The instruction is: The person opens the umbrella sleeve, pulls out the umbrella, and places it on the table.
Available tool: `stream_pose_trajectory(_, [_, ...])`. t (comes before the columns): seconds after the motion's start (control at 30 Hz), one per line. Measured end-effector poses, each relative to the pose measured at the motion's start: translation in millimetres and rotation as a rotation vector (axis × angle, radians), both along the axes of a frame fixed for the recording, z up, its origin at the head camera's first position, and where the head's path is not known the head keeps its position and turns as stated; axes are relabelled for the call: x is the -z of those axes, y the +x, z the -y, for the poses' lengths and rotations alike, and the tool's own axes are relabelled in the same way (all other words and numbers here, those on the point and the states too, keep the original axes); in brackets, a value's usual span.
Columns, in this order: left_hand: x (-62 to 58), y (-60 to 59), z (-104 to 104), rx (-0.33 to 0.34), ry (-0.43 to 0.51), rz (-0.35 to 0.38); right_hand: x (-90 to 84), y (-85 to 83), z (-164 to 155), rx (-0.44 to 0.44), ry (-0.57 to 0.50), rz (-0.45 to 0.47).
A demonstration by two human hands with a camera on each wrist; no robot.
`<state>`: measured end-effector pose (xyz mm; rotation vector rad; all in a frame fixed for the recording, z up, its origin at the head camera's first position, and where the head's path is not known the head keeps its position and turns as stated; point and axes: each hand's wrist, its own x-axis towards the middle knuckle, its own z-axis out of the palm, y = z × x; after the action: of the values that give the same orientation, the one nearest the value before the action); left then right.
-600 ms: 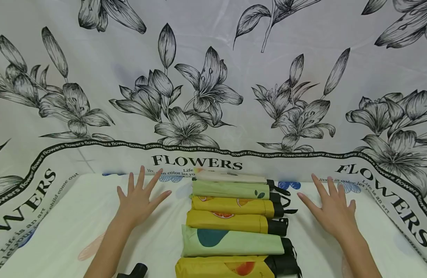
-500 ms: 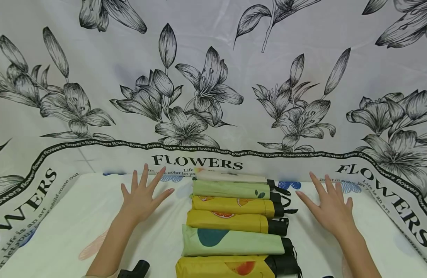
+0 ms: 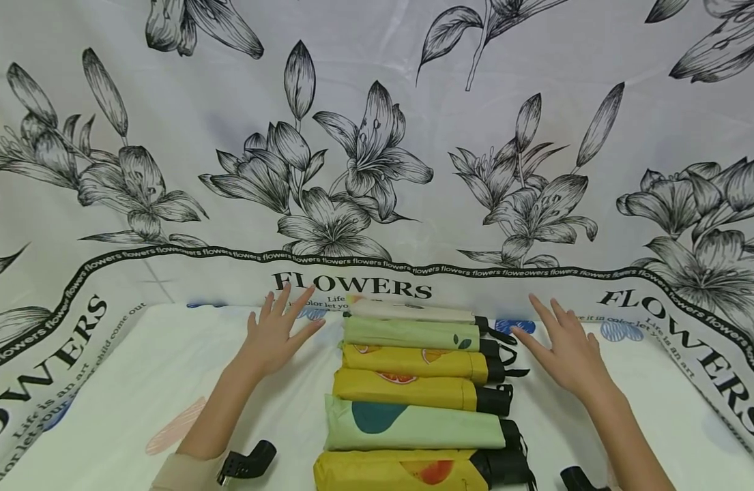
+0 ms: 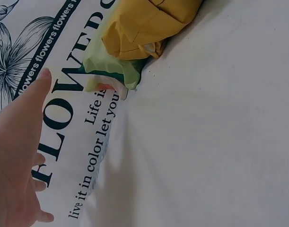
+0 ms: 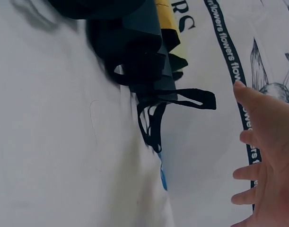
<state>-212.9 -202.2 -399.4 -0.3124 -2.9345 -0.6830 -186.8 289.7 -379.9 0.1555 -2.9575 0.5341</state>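
Several folded umbrellas lie in a row between my hands in the head view, their black handles and wrist straps pointing right. Nearest is a yellow umbrella (image 3: 383,472) with an orange fruit print. Behind it come a pale green umbrella (image 3: 438,428) with a dark teal patch, two yellow ones with citrus slices, a light green umbrella (image 3: 401,334) and a cream one (image 3: 407,311). My left hand (image 3: 274,342), fingers spread, hovers left of the row, touching no umbrella. Beyond the handles on the right, my right hand (image 3: 563,351) also has spread fingers and holds nothing.
A white cloth (image 3: 137,382) with coloured prints covers the surface. Behind it hangs a flower-printed curtain (image 3: 377,225) with lettering along its lower band. Black camera mounts (image 3: 250,462) show by both wrists. Loose black straps (image 5: 196,98) stick out from the handles.
Both hands have moved inward toward the umbrellas, the left one rightward and slightly up, the right one leftward. More of the black wrist mounts shows. The umbrellas stay in place.
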Motion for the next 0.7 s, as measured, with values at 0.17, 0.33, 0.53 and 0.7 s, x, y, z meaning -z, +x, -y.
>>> stream_pose_trajectory(0.17, [7.9,-13.5,-10.8,0.117,0.196,-0.03,0.3,-9.0,4.6,-0.06,-0.032,-0.009])
stream_pose_trajectory(0.33, [12.2,-25.7,-23.6,0.206,0.364,-0.027,-0.9,-19.2,10.4,-0.122,-0.099,-0.004])
stream_pose_trajectory(0.53, [18.3,-32.5,-34.3,0.227,0.412,0.0,4.2,-29.4,14.2,-0.186,-0.185,0.007])
stream_pose_trajectory(0.7, [21.4,-34.7,-36.0,0.217,0.46,0.025,8.7,-34.5,18.2,-0.213,-0.244,-0.007])
